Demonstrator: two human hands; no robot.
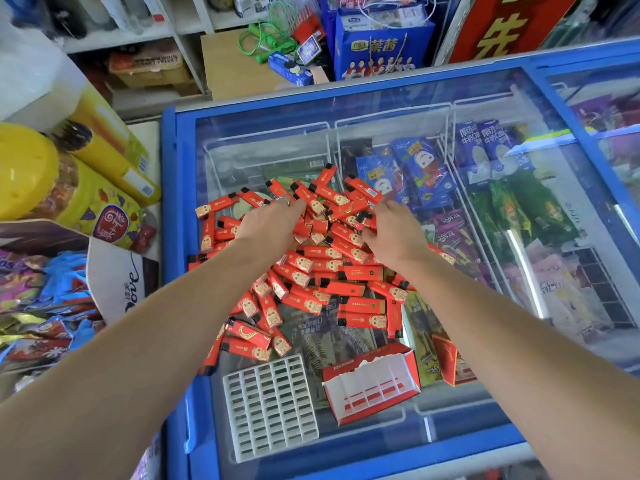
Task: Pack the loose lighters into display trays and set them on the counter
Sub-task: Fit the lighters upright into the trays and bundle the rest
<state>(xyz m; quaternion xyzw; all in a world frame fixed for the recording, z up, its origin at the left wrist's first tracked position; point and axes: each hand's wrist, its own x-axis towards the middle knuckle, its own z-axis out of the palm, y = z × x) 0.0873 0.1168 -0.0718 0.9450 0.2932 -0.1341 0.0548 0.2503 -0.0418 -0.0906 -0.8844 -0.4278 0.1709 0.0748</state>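
Note:
Several loose red lighters point(322, 265) lie in a heap on the glass lid of a blue chest freezer point(180, 237). My left hand point(270, 223), a ring on one finger, lies on the far part of the heap with its fingers curved over the lighters. My right hand point(394, 230) lies on the heap beside it, fingers spread down among them. Whether either hand grips a lighter is hidden. Near the front edge a white plastic grid tray point(270, 407) lies flat and empty. A red and white cardboard display box point(372, 382) lies tipped beside it, and a red box part point(446, 362) sits to its right.
Under the glass are wire baskets with ice-cream packs point(422, 174). Yellow snack jars point(31, 171) and a Dove carton point(121, 278) with sweets stand to the left. Shelves, a blue carton point(381, 46) and a green skipping rope point(263, 36) are behind the freezer.

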